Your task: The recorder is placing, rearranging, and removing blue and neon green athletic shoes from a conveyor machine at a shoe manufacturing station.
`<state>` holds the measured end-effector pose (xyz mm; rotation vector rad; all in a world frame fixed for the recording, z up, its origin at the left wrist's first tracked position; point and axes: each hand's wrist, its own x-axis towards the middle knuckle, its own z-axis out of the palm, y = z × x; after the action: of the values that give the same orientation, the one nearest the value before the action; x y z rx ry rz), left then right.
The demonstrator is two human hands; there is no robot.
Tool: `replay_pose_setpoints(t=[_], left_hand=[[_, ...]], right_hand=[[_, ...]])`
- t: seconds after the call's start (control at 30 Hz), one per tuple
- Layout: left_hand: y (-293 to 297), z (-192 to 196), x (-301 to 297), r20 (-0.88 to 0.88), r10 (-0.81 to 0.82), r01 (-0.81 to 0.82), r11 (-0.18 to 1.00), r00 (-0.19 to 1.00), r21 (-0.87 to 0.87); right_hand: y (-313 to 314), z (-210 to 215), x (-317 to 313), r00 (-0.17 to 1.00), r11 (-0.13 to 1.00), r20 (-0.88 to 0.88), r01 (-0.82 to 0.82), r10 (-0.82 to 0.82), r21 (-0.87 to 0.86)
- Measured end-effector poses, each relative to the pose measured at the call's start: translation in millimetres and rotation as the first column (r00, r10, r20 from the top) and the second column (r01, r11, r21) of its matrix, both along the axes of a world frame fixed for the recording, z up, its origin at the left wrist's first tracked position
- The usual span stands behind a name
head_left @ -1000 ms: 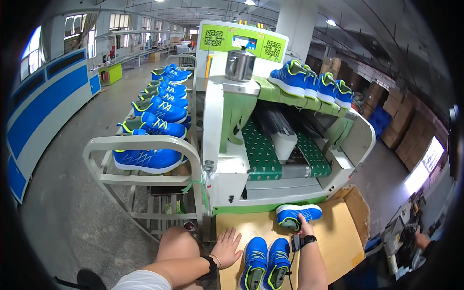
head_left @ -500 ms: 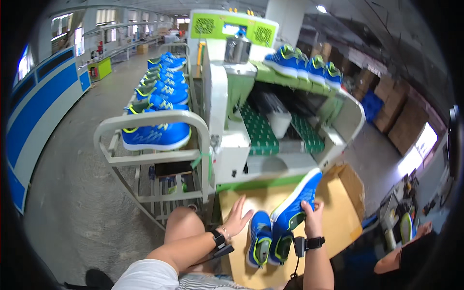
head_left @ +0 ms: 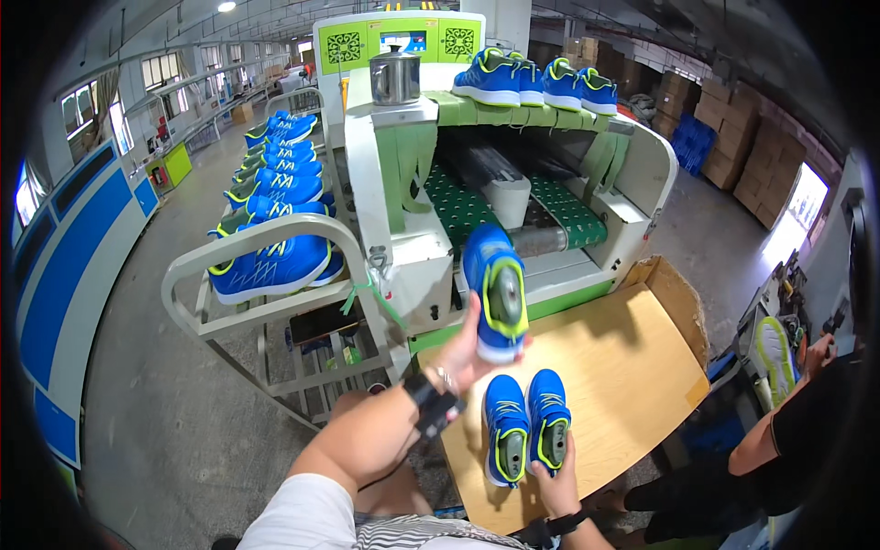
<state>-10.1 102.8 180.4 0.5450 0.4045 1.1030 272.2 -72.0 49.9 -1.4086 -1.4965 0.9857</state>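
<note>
A blue sneaker (head_left: 488, 249) with a lime-edged collar and white sole is held up by its heel end in my left hand (head_left: 469, 353), toe pointing toward the machine. A grey-green form fills its opening. Below it, two more blue sneakers stand side by side on the wooden tabletop (head_left: 612, 385), toes away from me: a left sneaker (head_left: 505, 408) and a right sneaker (head_left: 547, 403). My right hand (head_left: 556, 481) has its fingers closed around the heel of the right sneaker, partly hidden by it. Both of these also hold dark forms.
Beyond the table is a white-and-green conveyor machine (head_left: 403, 275) with a metal pot (head_left: 395, 77) and a row of sneakers (head_left: 515, 81) on top. A metal rack (head_left: 266, 316) carrying blue sneakers stands left. At right, a co-worker's hand (head_left: 818, 353) is near another shoe (head_left: 775, 359).
The raised sneaker has passed from my right hand to my left, which was open before, and moved left toward the machine. My right hand has dropped to the right sneaker's heel.
</note>
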Motion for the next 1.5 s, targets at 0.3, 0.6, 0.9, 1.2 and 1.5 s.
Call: replay_pose_setpoints(t=[0.3, 0.6, 0.9, 1.2, 1.5], left_hand=[[116.7, 11.2, -27.0, 0.166, 0.461, -0.452, 0.888, 0.872, -0.091], [59.1, -41.2, -30.4, -0.789, 0.118, 0.067, 0.978, 0.603, 0.197], [-24.2, -176.3, -24.2, -0.844, 0.301, 0.301, 0.937, -0.444, 0.176], [-2.7, -163.2, -17.3, -0.913, 0.152, 0.357, 0.934, -0.379, 0.007], [-20.4, -166.6, -24.4, -0.792, 0.37, 0.371, 0.908, -0.486, 0.196]], right_hand=[[0.8, -16.2, -23.1, 0.987, 0.982, -0.014, 0.16, -0.16, 0.105], [44.5, 9.3, 12.2, 0.864, 0.934, -0.36, 0.351, -0.352, -0.07], [302.7, 184.4, -14.9, 0.942, 0.865, -0.321, 0.24, -0.098, 0.44], [471.7, 178.9, -65.7, 0.876, 0.824, 0.229, 0.271, -0.426, 0.497], [148.2, 0.3, 1.0, 0.745, 0.895, 0.584, -0.441, 0.323, 0.067]])
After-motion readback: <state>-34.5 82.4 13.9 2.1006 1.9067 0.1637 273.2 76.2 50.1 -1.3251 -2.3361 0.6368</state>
